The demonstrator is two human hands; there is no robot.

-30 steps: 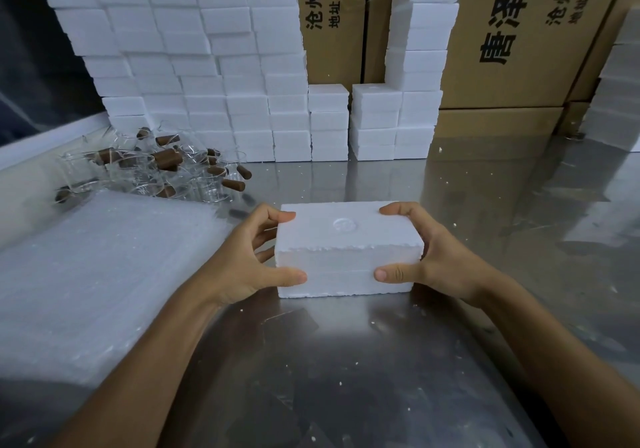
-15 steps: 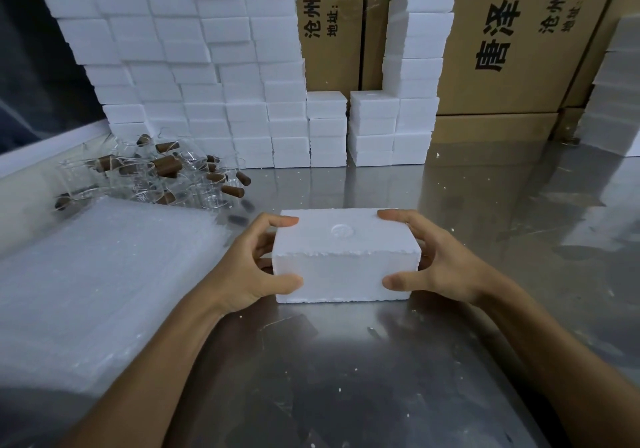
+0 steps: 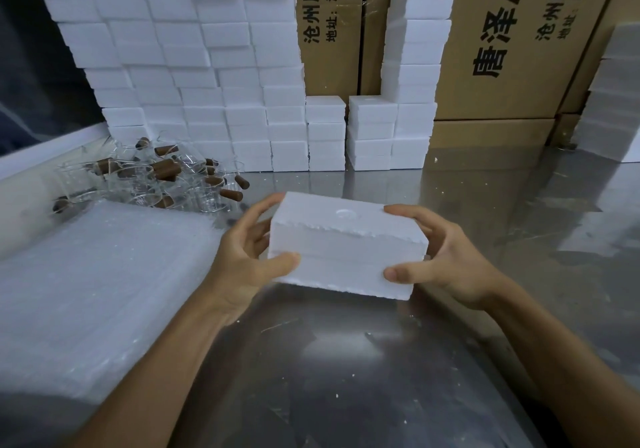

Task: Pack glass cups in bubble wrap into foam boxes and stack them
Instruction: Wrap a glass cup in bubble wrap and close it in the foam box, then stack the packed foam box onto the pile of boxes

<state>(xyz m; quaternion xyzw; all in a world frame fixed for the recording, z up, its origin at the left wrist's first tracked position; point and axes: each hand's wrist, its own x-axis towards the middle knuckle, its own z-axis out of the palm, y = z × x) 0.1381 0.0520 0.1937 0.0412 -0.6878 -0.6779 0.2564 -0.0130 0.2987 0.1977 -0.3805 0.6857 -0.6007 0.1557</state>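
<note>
Foam box (image 3: 346, 246) at desk (image 3: 346, 361) centre, between left hand (image 3: 242, 260) and right hand (image 3: 446, 260). Bubble wrap stack (image 3: 90, 291) on desk to its left. Glass cups (image 3: 156, 180) piled behind the wrap. Stacked foam boxes (image 3: 194, 76) along the back; cardboard cartons (image 3: 502, 49) behind them.

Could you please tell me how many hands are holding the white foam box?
2. The left hand grips the white rectangular foam box at its left end; the right hand grips its right end. None seems hidden.
</note>
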